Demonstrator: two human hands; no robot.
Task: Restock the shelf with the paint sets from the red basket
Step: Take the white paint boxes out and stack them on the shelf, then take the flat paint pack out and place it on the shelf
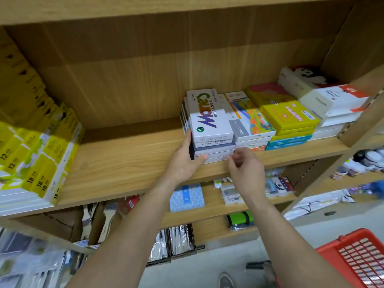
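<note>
Two hands at the stack: both reach up to the wooden shelf board [128, 163], seen in the single head view.
Task's thing: a stack of white and grey cardboard watercolour paint sets [212, 134] sits at the shelf's front edge, just left of a pile of colourful painted-cover boxes [252, 123].
Left hand [187, 161]: fingers wrapped round the stack's left side, thumb pressed on the front of the lower boxes; it holds the stack.
Right hand [244, 165]: fingers curled loosely, just beside the stack's right front corner, gripping nothing that shows.
Risk: the top box lies askew to those beneath, so a sideways push could slide it off; the stack overhanging the edge could tip forward if let go early.
Red plastic mesh basket [357, 258]: low right, cut off by the frame; its contents cannot be seen.
Hard to make out: the yellow boxes [39, 163] at far left are blurred, possibly more paint sets.
</note>
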